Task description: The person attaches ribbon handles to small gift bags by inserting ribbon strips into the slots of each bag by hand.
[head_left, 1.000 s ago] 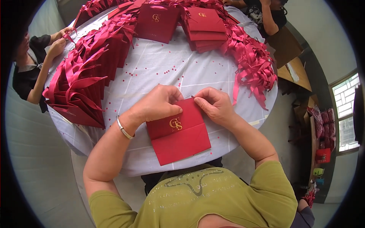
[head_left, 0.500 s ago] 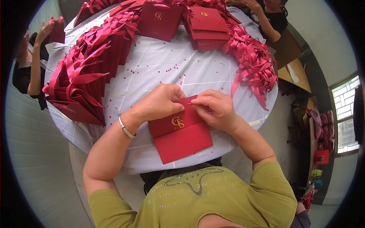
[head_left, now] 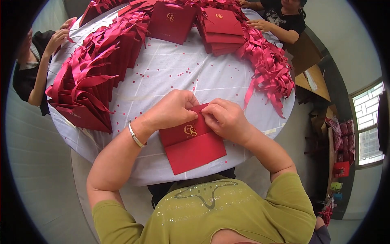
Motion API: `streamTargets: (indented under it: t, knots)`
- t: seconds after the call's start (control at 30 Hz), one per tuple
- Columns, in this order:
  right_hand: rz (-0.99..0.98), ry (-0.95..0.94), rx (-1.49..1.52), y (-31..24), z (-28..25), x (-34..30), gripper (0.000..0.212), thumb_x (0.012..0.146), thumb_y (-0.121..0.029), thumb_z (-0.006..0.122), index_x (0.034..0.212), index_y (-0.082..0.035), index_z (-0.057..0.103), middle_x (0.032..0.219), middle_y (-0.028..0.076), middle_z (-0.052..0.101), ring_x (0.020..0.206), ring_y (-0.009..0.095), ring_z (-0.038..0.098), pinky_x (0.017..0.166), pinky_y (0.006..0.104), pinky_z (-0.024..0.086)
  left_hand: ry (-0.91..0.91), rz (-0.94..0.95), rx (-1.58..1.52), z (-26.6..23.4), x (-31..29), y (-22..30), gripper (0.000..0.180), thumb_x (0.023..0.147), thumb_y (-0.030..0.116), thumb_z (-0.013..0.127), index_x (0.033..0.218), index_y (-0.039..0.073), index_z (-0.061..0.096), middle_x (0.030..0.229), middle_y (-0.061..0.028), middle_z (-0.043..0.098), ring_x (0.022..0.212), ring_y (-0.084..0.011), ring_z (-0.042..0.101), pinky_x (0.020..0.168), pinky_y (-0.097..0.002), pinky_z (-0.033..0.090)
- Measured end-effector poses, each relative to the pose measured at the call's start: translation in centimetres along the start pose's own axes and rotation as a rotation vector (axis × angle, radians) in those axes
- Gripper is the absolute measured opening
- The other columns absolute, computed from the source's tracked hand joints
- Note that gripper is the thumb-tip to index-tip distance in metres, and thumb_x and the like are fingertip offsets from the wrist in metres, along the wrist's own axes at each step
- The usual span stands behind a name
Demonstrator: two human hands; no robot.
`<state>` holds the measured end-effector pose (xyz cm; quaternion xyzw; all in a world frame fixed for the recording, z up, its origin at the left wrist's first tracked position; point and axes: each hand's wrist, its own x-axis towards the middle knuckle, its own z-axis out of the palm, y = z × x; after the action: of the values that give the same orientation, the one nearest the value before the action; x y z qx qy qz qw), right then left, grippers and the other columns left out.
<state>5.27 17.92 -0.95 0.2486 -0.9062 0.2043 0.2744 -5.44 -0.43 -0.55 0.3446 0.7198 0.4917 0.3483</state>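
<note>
A red paper gift bag (head_left: 196, 151) with a gold emblem lies folded flat at the table's near edge, a crease across its middle. My left hand (head_left: 172, 107), with a silver bangle at the wrist, grips the bag's upper left part, thumb on top and the other fingers curled at the far edge. At the upper right of the same bag, my right hand (head_left: 224, 118) is closed in a pinch, its fingertips close to my left thumb. Whatever small thing those fingertips hold is too small to make out.
Ribbon-handled red bags (head_left: 87, 87) stand packed along the left, more bags (head_left: 222, 26) lie at the far side, and loose ribbons (head_left: 270, 67) heap at right. Small red dots (head_left: 178, 74) litter the white tablecloth (head_left: 162, 61). Co-workers' hands (head_left: 59, 38) show at far left and far right.
My right hand has shifted slightly left, its pinched fingertips nearer my left thumb. My left hand stays put. The far-right co-worker's raised hand has come down to the bags; the left one's has lowered.
</note>
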Motion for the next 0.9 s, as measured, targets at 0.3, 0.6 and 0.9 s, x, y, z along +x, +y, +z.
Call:
streamTargets:
  t: [0.3, 0.6, 0.9]
  knots:
    - [0.238, -0.335, -0.303, -3.1, 0.3, 1.8, 0.008, 0.081, -0.008, 0.066, 0.086, -0.003, 0.062, 0.081, 0.014, 0.064, 0.071, 0.033, 0.066, 0.062, 0.0408, 0.052, 0.061, 0.044, 0.026, 0.4, 0.3, -0.6, 0.018, 0.076, 0.002, 0.068, 0.092, -0.007, 0.068, 0.084, -0.019, 0.073, 0.078, -0.0224, 0.071, 0.069, -0.033, 0.056]
    - [0.417, -0.325, 0.42, 0.5, -2.4, 3.8, 0.011, 0.077, -0.009, 0.077, 0.082, -0.005, 0.069, 0.086, 0.005, 0.068, 0.078, 0.019, 0.066, 0.072, 0.0314, 0.051, 0.066, 0.126, 0.113, 0.5, -0.2, -0.5, 0.016, 0.084, -0.001, 0.065, 0.099, -0.007, 0.064, 0.09, -0.0132, 0.073, 0.084, -0.0132, 0.068, 0.072, -0.0284, 0.055]
    - [0.618, -0.885, 0.666, 4.1, -2.4, 6.3, 0.019, 0.09, -0.007, 0.067, 0.107, 0.003, 0.065, 0.096, 0.005, 0.07, 0.089, 0.008, 0.063, 0.079, 0.0252, 0.052, 0.161, 0.299, 0.412, 2.5, -2.1, 1.5, 0.016, 0.08, 0.003, 0.069, 0.095, -0.001, 0.064, 0.085, -0.0193, 0.07, 0.082, -0.034, 0.07, 0.071, -0.0398, 0.054]
